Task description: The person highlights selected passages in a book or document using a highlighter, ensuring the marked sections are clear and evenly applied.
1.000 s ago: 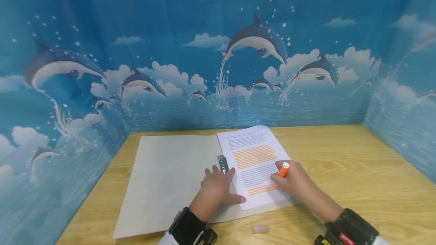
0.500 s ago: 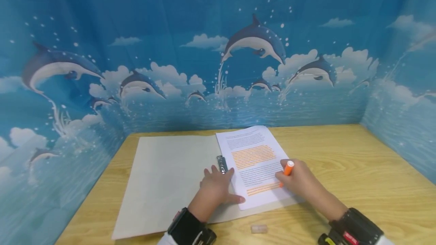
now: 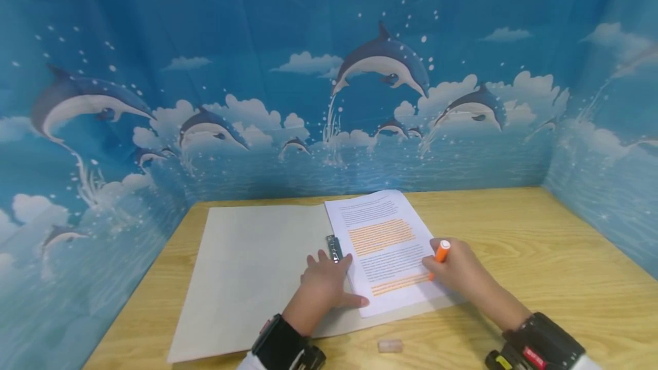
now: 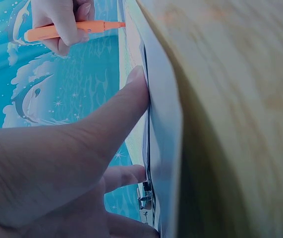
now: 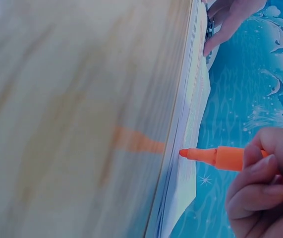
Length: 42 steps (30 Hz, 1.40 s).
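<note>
My right hand grips an orange highlighter, its tip down at the right end of an orange-marked line low on the printed sheets. In the right wrist view, the tip of the highlighter meets the paper's edge-on surface. Spread out, my left hand rests with its thumb on the lower left of the sheets and its fingers by the metal clip of an open pale folder. From the left wrist, the thumb of my left hand presses the paper. Higher up the page is another orange-marked paragraph.
A small pale translucent cap lies on the wooden table in front of the folder. A blue dolphin-print curtain stands along the back and both sides of the table.
My right hand has slid the highlighter to the right along the lower line, and the orange mark there has grown longer. The left hand stays in place on the paper.
</note>
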Tool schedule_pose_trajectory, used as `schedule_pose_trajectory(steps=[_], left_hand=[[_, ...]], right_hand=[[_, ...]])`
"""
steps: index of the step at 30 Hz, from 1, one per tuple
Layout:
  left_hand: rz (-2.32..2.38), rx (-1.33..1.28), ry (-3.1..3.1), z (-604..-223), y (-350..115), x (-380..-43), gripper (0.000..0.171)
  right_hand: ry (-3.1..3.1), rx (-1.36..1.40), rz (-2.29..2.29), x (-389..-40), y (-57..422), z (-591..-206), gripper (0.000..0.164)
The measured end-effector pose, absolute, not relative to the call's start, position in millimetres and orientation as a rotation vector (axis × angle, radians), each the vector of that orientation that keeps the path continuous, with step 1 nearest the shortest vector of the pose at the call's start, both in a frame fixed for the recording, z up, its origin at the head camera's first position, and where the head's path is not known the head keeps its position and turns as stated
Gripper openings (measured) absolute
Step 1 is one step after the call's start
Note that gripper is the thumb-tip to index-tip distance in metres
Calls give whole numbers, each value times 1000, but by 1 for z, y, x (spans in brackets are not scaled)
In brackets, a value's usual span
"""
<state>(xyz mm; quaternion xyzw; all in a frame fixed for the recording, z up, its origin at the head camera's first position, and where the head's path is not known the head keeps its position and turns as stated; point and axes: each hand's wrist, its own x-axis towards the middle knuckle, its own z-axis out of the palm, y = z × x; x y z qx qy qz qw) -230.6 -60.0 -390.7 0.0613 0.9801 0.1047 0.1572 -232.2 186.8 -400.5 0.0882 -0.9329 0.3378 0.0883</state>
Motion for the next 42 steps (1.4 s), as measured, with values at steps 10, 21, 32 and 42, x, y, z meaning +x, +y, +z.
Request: schedule_pose_trajectory(steps=[10, 21, 32, 42], left_hand=[[280, 181, 2815, -390, -60, -230, 100], [305, 165, 2811, -393, -59, -231, 100], [304, 165, 2807, -393, -59, -232, 100], [309, 149, 2807, -389, -59, -229, 99]], right_hand=[[-2763, 262, 963, -234, 196, -402, 32], [-2798, 216, 927, -233, 204, -396, 20], [-2756, 260, 912, -234, 207, -399, 39], [-2764, 252, 914, -234, 208, -400, 37]])
